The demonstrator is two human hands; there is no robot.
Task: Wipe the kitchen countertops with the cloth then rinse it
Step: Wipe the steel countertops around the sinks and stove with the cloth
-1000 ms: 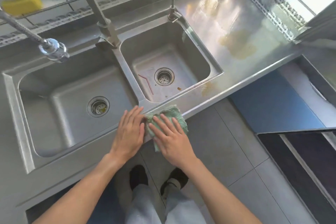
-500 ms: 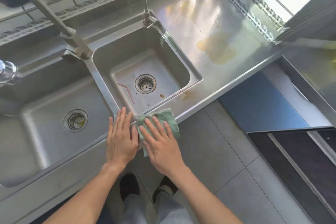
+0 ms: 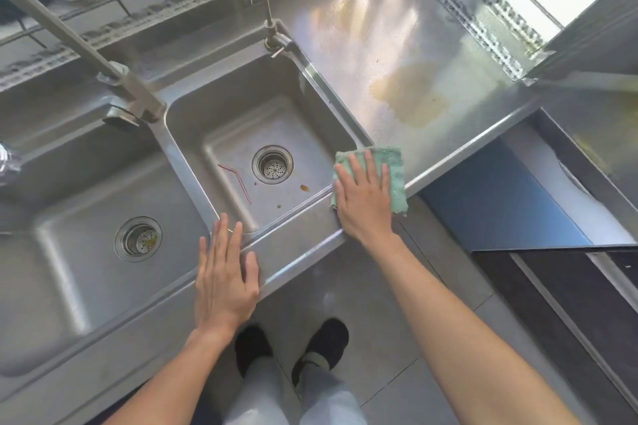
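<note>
While your right hand presses flat on it with straight, spread fingers, the cloth lies on the steel tabletop at the front right corner of the right sink basin. The cloth is pale green, fluffy and folded to a rough square; its near edge hangs slightly past the tabletop's front lip, and its left side sits just at the basin rim. Your left hand holds nothing: it rests open, fingers straight and together, on the front rim where the divider between the right basin and the left sink basin meets the edge.

Beyond the cloth, the tabletop runs back to the tiled wall, with a yellowish stain well apart from the cloth toward the back right. To the right the steel ends at a straight edge that drops off to a blue surface below. Inside the right basin lie a bent red straw and a few brown specks near the drain. Two faucets stand behind the basins, a thin faucet at the right basin's back corner.
</note>
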